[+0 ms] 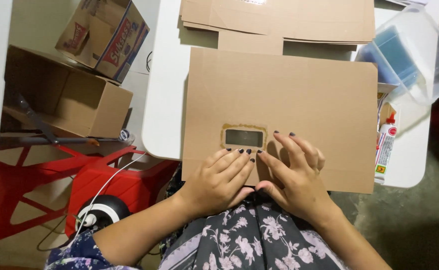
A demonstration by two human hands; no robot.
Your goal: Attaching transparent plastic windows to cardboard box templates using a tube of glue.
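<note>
A flat brown cardboard sheet (pixel 299 95) lies on the white table (pixel 165 90), its near edge hanging over my lap. A small rectangular window (pixel 244 137) with a glue-stained rim is cut into it. My left hand (pixel 219 182) rests flat on the sheet just below the window, fingertips at its lower edge. Beside it on the right, my right hand (pixel 294 175) presses flat on the cardboard with fingers spread. Neither hand grips anything.
More flat cardboard pieces (pixel 279 20) are stacked at the table's far side. A clear plastic tub (pixel 414 50) and a glue bottle (pixel 385 147) sit at the right. Open cardboard boxes (pixel 64 95) and red plastic furniture (pixel 104 180) stand at the left.
</note>
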